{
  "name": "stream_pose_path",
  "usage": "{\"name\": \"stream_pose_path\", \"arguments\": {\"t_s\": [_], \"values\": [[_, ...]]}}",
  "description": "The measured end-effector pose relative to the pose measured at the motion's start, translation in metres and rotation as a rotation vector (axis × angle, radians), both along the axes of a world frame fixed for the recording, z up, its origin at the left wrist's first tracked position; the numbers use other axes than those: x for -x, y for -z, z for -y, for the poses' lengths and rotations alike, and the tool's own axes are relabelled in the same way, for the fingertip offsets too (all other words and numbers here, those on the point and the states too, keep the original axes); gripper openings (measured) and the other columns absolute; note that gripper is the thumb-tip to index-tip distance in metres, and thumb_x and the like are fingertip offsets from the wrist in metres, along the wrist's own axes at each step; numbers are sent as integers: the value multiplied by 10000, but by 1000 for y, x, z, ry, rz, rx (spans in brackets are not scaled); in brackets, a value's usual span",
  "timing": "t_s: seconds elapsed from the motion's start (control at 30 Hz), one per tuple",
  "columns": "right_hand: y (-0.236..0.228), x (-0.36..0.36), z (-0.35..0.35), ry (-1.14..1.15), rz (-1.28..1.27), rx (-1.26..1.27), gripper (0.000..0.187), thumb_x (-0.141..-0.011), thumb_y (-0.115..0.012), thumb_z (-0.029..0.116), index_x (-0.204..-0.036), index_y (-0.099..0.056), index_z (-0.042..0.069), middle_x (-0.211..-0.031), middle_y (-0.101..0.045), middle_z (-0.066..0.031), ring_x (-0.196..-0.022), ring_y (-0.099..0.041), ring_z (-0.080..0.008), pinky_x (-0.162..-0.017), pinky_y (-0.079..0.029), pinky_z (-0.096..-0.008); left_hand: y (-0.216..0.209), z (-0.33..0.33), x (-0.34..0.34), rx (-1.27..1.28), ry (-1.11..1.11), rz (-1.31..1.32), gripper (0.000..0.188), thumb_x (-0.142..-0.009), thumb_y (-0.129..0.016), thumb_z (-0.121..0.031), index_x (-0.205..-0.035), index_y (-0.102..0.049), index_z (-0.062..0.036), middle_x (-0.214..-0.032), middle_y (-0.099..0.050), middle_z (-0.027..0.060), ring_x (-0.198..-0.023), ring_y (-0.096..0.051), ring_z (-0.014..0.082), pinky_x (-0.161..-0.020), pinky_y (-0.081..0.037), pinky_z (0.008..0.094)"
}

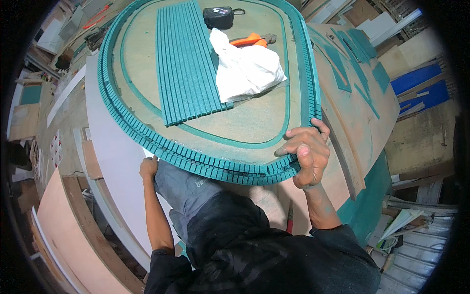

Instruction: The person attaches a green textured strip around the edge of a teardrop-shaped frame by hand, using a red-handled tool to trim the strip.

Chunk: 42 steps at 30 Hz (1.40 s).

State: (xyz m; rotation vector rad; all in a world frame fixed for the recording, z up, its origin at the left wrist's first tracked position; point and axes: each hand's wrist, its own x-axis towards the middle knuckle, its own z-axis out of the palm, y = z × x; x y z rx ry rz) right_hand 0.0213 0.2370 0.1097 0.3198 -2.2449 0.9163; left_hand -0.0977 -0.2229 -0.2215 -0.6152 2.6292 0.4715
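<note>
A slotted green strip [161, 144] stands as a bent double rim round a rounded board [245, 153]. At the strip's near right corner is my right hand [308, 152], its fingers bent over the strip and gripping it. My left hand [148, 167] is closed just outside the near left part of the rim. A white edge [147, 154] shows above that hand, but what its fingers hold is hidden. On the board lie a grooved green panel [183, 68], a white plastic bag [247, 71], an orange-handled tool [250, 40] partly under the bag, and a small black pouch [218, 17].
To the right, a wooden work surface [328, 105] carries green offcuts [360, 44]. Blue pieces [416, 79] and wood scraps lie beyond it. A pale curved panel [110, 161] and a curved plywood piece [68, 220] are at the left. Corrugated metal sheet [413, 259] is at lower right.
</note>
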Motion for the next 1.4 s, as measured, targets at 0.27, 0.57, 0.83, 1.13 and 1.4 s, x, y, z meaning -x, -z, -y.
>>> {"name": "stream_pose_path", "arguments": {"t_s": [0.27, 0.57, 0.83, 1.13, 1.4], "values": [[-14, 3, 7, -25, 40, -23, 415, -941, -449, 192, -632, -705, 84, -626, -664, -25, -743, -652, -220, -1070, -345, -463, 101, 84, 12, -246, 83, -207, 624, -914, -598, -538, -1109, -748, 36, -1151, -695, 349, -1141, -670, 482, -953, -532, 539], [-9, 0, 17, 52, 61, -16, 438, -935, -435, 192, -591, -672, 57, -586, -620, -52, -657, -583, -212, -1070, -361, -457, 13, 22, 7, -82, 44, -33, 470, -937, -598, -480, -1123, -785, -92, -1234, -715, 235, -1175, -665, 431, -1018, -520, 512], [-7, -2, 16, 48, 75, -4, 470, -955, -412, 243, -618, -682, 54, -602, -629, -39, -700, -588, -230, -1097, -334, -487, 23, 30, 22, -136, 35, 128, 556, -917, -641, -461, -1135, -753, 37, -1244, -694, 292, -1193, -664, 435, -1023, -525, 490], [-3, -6, 21, 108, 37, 0, 482, -978, -389, 244, -614, -660, 83, -592, -613, -26, -703, -585, -217, -1132, -302, -452, 13, 8, 36, -159, 30, 212, 532, -836, -651, -374, -1152, -745, 44, -1237, -697, 288, -1182, -680, 407, -1013, -534, 456], [-7, -7, 5, 44, 65, -61, 449, -969, -455, 307, -724, -726, 45, -704, -663, -99, -741, -655, -263, -961, -427, -477, 25, 14, 42, -183, 51, 266, 494, -837, -651, -354, -1134, -760, 25, -1224, -714, 257, -1184, -686, 381, -1004, -535, 448]]}}
